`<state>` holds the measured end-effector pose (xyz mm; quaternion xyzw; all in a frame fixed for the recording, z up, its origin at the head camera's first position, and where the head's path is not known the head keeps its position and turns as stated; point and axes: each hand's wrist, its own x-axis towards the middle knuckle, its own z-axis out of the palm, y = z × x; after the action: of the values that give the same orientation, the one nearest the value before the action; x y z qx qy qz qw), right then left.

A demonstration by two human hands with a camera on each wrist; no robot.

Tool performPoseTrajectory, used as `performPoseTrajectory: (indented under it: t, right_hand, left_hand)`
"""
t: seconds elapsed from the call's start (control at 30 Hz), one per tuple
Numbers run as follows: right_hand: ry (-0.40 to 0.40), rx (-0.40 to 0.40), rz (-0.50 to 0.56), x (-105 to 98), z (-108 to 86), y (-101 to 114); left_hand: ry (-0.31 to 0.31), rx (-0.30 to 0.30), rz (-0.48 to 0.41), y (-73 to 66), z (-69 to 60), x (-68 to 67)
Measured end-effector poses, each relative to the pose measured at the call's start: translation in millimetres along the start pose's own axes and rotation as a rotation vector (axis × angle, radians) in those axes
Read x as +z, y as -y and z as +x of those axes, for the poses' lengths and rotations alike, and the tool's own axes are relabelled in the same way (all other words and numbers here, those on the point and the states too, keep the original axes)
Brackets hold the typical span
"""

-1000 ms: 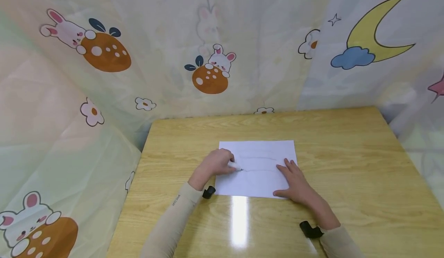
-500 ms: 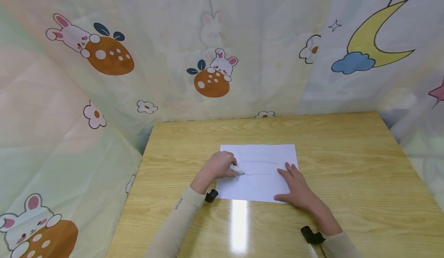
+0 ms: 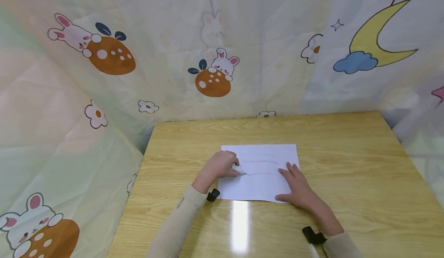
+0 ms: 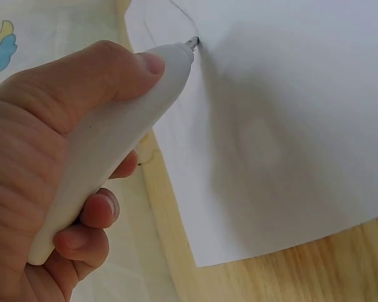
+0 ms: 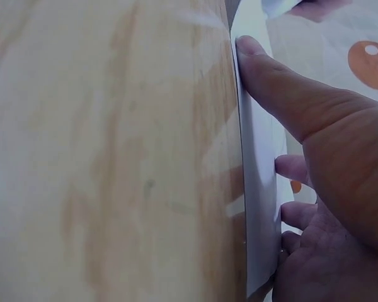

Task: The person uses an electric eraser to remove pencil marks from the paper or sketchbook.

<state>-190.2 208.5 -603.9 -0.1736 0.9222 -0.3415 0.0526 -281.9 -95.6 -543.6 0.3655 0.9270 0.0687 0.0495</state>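
Note:
A white sheet of paper lies on the wooden table, with two faint, roughly parallel lines across it. My left hand grips a thick white pen-shaped tool, thumb along its upper side and fingers curled beneath. Its narrow metal tip meets the paper at the left end of the lower line. At the sheet's right edge my right hand rests with fingers and thumb spread. In the right wrist view its thumb presses the near edge of the paper, and the other fingertips lie on the sheet farther off.
The wooden table extends on all sides of the sheet. A printed cloth with rabbits and a moon hangs behind it and at both sides. Black wrist mounts sit on both forearms.
The head view has shifted slightly. Against the paper, the tool's tip stays at nearly the same spot, and the right hand rests where it was.

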Motion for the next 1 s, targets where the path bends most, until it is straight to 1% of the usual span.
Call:
performPoseTrajectory:
  t: [0.2, 0.37, 0.57, 0.77, 0.9, 1.0]
  right_hand:
    - [0.025, 0.018, 0.01, 0.2, 0.0, -1.2]
    - [0.023, 0.016, -0.011, 2.3, 2.0, -3.1]
    - [0.027, 0.022, -0.01, 1.0, 1.2, -2.6]
    - [0.03, 0.024, -0.016, -3.6, 0.6, 2.2]
    - [0.022, 0.022, -0.023, -4.3, -0.1, 4.7]
    - [0.02, 0.021, -0.027, -3.7, 0.8, 4.1]
  left_hand:
    - [0.013, -0.034, 0.0, -0.1, -0.8, 0.6]
    - [0.028, 0.011, 0.001, -3.4, 0.9, 0.3]
    - [0.029, -0.038, 0.004, -4.2, 1.8, 0.3]
    - [0.034, -0.018, -0.045, -8.2, 4.7, 6.3]
    - [0.03, -0.057, -0.048, -8.5, 3.5, 4.4]
    - [0.025, -0.061, -0.051, -8.1, 3.2, 4.4]
